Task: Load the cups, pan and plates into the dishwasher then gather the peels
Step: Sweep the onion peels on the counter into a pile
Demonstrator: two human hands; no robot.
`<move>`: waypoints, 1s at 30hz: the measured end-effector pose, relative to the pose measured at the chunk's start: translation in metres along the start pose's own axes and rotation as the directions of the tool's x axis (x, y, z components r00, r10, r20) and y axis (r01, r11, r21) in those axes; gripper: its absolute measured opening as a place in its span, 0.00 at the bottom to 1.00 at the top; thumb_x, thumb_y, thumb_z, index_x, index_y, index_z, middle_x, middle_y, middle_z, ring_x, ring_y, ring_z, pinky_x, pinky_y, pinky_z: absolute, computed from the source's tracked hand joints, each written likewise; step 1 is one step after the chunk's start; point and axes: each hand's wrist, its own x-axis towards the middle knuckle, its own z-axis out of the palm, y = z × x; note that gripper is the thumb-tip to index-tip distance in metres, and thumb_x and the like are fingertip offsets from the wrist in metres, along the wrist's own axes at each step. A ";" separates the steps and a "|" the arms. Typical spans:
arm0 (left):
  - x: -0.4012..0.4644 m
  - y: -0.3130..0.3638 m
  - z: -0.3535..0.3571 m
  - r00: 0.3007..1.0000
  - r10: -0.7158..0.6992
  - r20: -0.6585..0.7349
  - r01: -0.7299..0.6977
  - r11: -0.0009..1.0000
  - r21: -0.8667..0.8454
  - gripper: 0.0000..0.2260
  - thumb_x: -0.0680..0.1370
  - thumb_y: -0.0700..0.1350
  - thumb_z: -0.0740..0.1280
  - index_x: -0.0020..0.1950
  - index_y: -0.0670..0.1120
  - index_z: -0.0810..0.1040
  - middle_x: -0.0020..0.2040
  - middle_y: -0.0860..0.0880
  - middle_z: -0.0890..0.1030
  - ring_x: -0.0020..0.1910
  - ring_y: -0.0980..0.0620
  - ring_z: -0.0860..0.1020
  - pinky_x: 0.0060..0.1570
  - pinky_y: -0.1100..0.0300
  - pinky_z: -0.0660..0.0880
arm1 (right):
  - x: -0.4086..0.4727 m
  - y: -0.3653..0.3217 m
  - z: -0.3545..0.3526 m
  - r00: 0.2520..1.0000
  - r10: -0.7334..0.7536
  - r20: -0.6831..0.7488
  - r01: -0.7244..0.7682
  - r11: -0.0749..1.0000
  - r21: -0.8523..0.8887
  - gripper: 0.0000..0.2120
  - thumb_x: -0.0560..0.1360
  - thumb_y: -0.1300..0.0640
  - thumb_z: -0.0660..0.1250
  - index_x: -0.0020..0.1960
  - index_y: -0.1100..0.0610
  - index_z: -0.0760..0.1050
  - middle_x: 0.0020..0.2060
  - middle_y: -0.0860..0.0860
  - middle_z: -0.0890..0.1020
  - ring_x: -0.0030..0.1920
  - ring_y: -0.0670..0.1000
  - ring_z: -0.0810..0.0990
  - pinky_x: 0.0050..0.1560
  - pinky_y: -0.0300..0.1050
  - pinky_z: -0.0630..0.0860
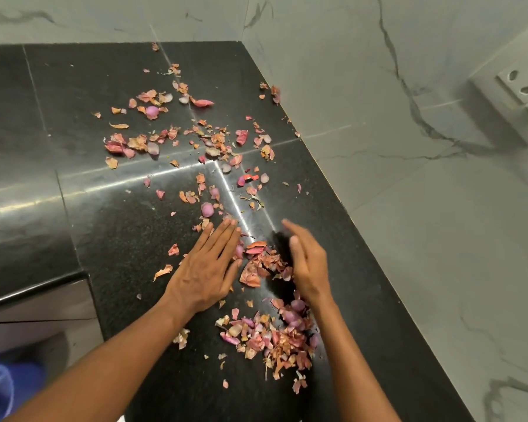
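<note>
Pink and orange onion peels (195,138) lie scattered across the black granite counter (119,226). A denser pile of peels (275,336) sits near the front, under my right wrist. My left hand (208,266) lies flat on the counter with straight fingers, its edge against a small heap of peels (261,264). My right hand (305,263) stands on its edge on the other side of that heap, fingers straight and slightly blurred. The heap sits between both hands. No cups, pan, plates or dishwasher are in view.
A marble-patterned wall (409,178) borders the counter on the right and at the back. A white socket plate (521,86) hangs on the right wall. The counter's front edge (31,289) drops at the left, with a blue bucket (0,388) below.
</note>
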 end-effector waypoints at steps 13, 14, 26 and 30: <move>-0.002 -0.005 0.009 0.999 0.034 -0.017 -0.033 0.999 0.041 0.27 0.86 0.53 0.46 0.82 0.41 0.53 0.82 0.42 0.51 0.82 0.48 0.45 0.80 0.46 0.50 | 0.103 0.018 0.033 0.981 0.000 0.195 0.093 0.880 -0.465 0.31 0.85 0.41 0.44 0.84 0.54 0.53 0.83 0.51 0.51 0.83 0.48 0.46 0.83 0.51 0.43; -0.002 -0.005 0.009 0.999 0.039 -0.020 -0.038 0.998 0.040 0.26 0.86 0.52 0.47 0.82 0.41 0.53 0.82 0.42 0.51 0.82 0.48 0.45 0.80 0.45 0.50 | 0.084 0.009 0.037 0.976 -0.027 0.214 0.117 0.900 -0.420 0.30 0.85 0.43 0.44 0.83 0.54 0.55 0.83 0.51 0.53 0.82 0.47 0.48 0.83 0.51 0.44; -0.003 -0.006 0.000 0.982 0.168 0.082 -0.165 0.986 -0.041 0.26 0.87 0.52 0.42 0.82 0.41 0.52 0.82 0.43 0.50 0.82 0.49 0.43 0.80 0.46 0.45 | -0.074 -0.061 0.031 0.943 0.144 -0.299 -0.168 0.984 -0.056 0.18 0.85 0.51 0.56 0.70 0.53 0.77 0.67 0.49 0.80 0.70 0.41 0.73 0.76 0.41 0.65; 0.002 -0.013 -0.022 0.987 0.151 -0.045 -0.157 0.911 -0.383 0.22 0.87 0.45 0.50 0.81 0.40 0.58 0.82 0.43 0.55 0.82 0.51 0.48 0.80 0.49 0.49 | -0.106 -0.101 0.082 0.915 0.113 -0.386 -0.165 0.981 -0.105 0.16 0.83 0.59 0.65 0.69 0.55 0.77 0.69 0.51 0.78 0.74 0.45 0.71 0.76 0.51 0.68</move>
